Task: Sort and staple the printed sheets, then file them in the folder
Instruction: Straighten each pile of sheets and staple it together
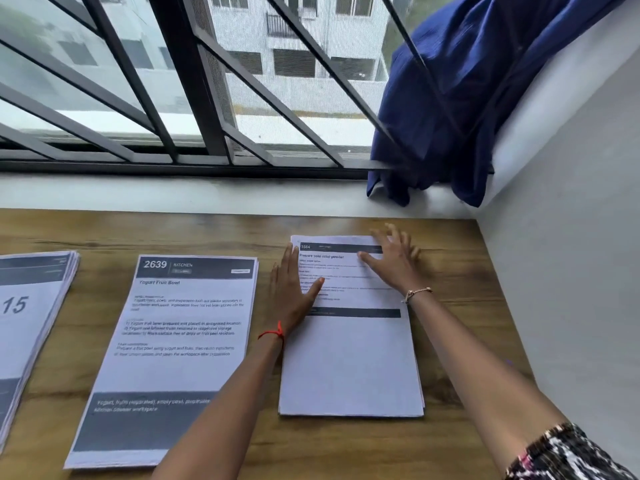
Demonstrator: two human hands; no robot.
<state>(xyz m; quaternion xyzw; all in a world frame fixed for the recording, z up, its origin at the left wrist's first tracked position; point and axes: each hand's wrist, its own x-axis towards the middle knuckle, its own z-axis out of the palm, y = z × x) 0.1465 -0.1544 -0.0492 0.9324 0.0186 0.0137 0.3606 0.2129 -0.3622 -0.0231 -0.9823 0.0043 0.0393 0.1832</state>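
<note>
Three stacks of printed sheets are lying flat in a row on the table (207, 233). The right stack (349, 362) is sitting squared near the far right corner. The middle stack (173, 341), headed "Yogurt Fruit Bowl", is lying slightly tilted. The left stack (31, 323) is lying fanned.

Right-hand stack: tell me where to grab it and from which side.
I'd pinch the right-hand stack at its near short edge, coming from your own side, thumb on top. It lies flat on the table, so only an edge can be gripped; the left hand and right hand lie flat at the far end.
</note>
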